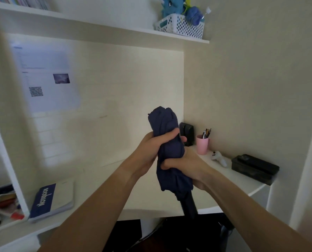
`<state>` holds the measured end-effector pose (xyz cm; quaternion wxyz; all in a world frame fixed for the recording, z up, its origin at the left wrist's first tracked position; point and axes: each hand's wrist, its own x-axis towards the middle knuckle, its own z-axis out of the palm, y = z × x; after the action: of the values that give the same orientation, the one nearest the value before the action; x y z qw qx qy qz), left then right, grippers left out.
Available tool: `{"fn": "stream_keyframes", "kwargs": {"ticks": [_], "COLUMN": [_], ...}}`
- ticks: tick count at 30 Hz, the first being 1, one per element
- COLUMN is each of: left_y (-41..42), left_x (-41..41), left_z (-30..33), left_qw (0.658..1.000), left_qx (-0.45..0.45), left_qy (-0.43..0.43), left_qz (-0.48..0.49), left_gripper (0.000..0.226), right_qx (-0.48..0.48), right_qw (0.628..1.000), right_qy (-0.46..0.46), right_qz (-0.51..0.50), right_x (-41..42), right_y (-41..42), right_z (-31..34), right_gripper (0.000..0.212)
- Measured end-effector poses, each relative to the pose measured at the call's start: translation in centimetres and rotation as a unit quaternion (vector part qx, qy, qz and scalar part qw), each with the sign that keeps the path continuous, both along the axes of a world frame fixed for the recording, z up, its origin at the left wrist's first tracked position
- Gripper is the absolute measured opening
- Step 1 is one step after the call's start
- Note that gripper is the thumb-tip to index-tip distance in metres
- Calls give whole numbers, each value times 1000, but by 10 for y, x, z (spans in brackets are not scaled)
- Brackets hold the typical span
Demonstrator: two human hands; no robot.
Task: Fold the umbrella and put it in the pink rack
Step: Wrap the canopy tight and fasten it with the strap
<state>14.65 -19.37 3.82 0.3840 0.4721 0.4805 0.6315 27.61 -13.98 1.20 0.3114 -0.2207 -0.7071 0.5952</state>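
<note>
- The left hand (152,148) is wrapped around the upper part of the navy umbrella (167,142), fingers curled over the bunched cloth from the left side, one fingertip showing past the cloth on the right.
- The right hand (185,165) is clamped on the same umbrella just below the left hand, thumb pressing into the fabric from the front, the two hands almost touching.
- The umbrella is collapsed, its cloth gathered in loose folds; it stands nearly upright in mid-air above the desk (104,180), rounded top upward, dark handle (189,206) hanging below the right hand.
- Behind the hands, in the desk's far right corner, stands a black box-like object (187,132), and just beside it a pink cup (202,145) holding pens.
- Further right on the desk lie a small white controller-shaped item (219,158) and a black case (254,169).
- On the left of the desk lies a blue-and-white notebook (51,200).
- On the shelf above sits a white perforated basket (180,26) with blue plush toys (173,4).
</note>
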Motion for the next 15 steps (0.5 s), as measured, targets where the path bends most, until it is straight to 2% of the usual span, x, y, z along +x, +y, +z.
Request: {"fn": "stream_keyframes", "kwargs": {"ticks": [2, 3, 5, 10, 13, 15], "left_y": [-1, 1, 5, 17, 22, 20], "left_x": [2, 4, 9, 8, 0, -2], "left_z": [1, 2, 4, 13, 18, 15], "left_qw": [998, 997, 997, 981, 972, 977], "left_qx": [3, 1, -2, 10, 33, 37], "left_qy": [-53, -67, -74, -114, -158, -156], "left_qz": [-38, -27, 37, 155, 170, 142], "left_gripper": [24, 24, 26, 26, 26, 34], "right_qx": [-33, -50, -72, -47, -32, -55], "right_qw": [999, 998, 997, 998, 999, 998], "right_qy": [6, 12, 28, -4, -27, -12], "right_qz": [17, 25, 29, 32, 21, 16], "right_x": [-2, -3, -5, 1, 1, 0], "right_y": [-2, -3, -5, -3, -6, -6], "right_z": [-4, -6, -8, -8, -12, -14], "right_gripper": [18, 17, 17, 37, 16, 9]}}
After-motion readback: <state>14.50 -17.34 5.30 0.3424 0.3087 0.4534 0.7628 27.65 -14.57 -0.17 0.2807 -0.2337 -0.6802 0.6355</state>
